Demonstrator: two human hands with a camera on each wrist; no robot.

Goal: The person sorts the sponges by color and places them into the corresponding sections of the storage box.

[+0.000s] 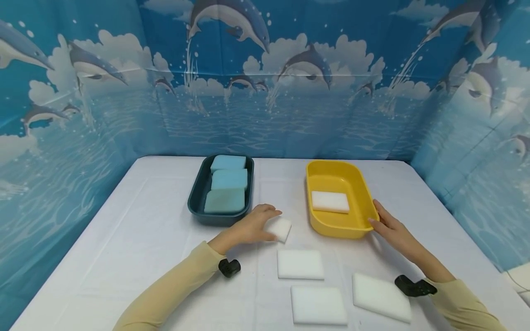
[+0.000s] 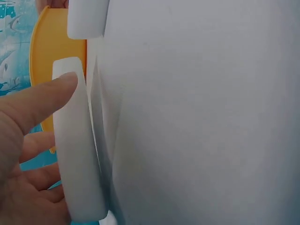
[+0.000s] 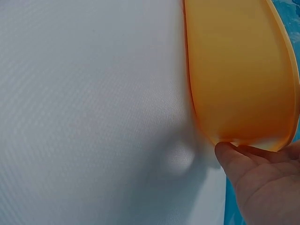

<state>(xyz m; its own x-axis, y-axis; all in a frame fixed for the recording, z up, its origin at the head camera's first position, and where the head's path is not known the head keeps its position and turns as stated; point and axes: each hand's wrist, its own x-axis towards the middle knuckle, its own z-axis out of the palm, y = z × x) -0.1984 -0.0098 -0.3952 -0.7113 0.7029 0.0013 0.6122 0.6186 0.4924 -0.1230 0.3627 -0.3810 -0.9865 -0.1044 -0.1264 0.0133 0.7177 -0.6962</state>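
Note:
My left hand (image 1: 253, 224) spans a white sponge (image 1: 280, 229) on the table; in the left wrist view the thumb (image 2: 68, 84) lies against one face of the sponge (image 2: 77, 154) and the fingers are partly hidden behind it. At the right, my right hand (image 1: 391, 232) holds the near right corner of a yellow tray (image 1: 339, 231). In the right wrist view its thumb (image 3: 229, 154) meets the tray's rim. One white sponge (image 1: 330, 202) lies inside that tray.
A dark green tray (image 1: 198, 195) with blue-green sponges (image 1: 225, 201) stands at the back left. Nearer me lie white sponges: one (image 1: 300, 264) in the middle, one (image 1: 319, 305) below it, and one (image 1: 381, 296) by the right wrist. A dolphin-print curtain (image 1: 265, 119) hangs behind.

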